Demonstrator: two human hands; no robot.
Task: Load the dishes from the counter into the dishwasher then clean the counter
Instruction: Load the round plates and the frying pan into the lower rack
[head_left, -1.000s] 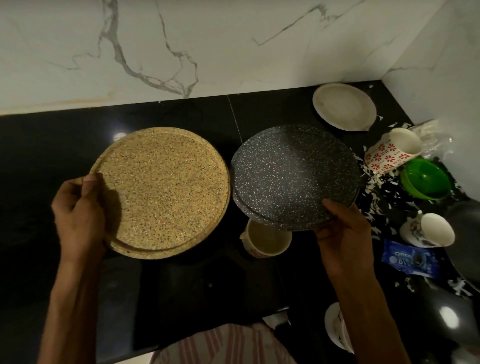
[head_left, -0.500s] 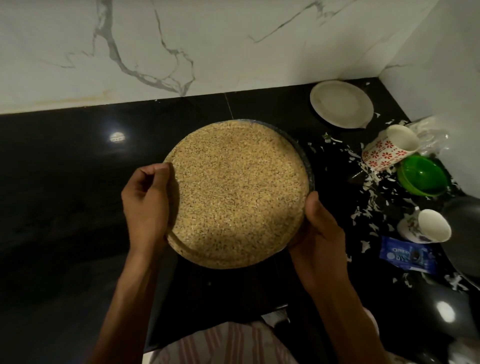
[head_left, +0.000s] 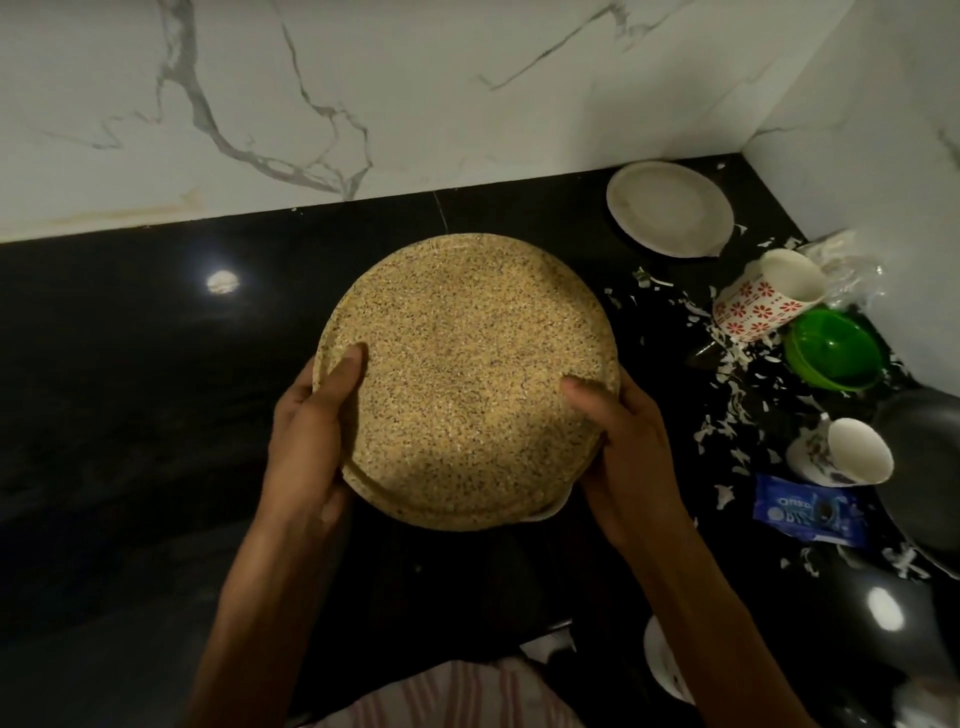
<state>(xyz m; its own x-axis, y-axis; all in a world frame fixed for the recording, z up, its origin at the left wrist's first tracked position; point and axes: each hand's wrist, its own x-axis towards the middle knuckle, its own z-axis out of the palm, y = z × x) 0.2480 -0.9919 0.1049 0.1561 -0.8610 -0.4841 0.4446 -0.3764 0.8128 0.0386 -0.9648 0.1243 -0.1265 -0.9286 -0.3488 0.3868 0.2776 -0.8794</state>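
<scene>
A round tan speckled plate (head_left: 467, 374) hangs above the black counter (head_left: 130, 415). My left hand (head_left: 306, 441) grips its left rim with the thumb on top. My right hand (head_left: 623, 447) grips the right rim, thumb on top too. The dark speckled plate seen earlier is hidden under the tan one. A sliver of a white cup (head_left: 550, 512) shows below the plate's lower right edge.
A white plate (head_left: 670, 208) lies at the back right. A red-flowered mug (head_left: 763, 299) on its side, a green bowl (head_left: 831, 348), another mug (head_left: 847, 452), a blue Oreo packet (head_left: 805, 512), a dark pan (head_left: 930, 467) and several white scraps crowd the right corner.
The tan plate went from the left onto the dark plate. Both hands now hold the stack by its sides with thumbs on top, and it sits a little nearer to me.
</scene>
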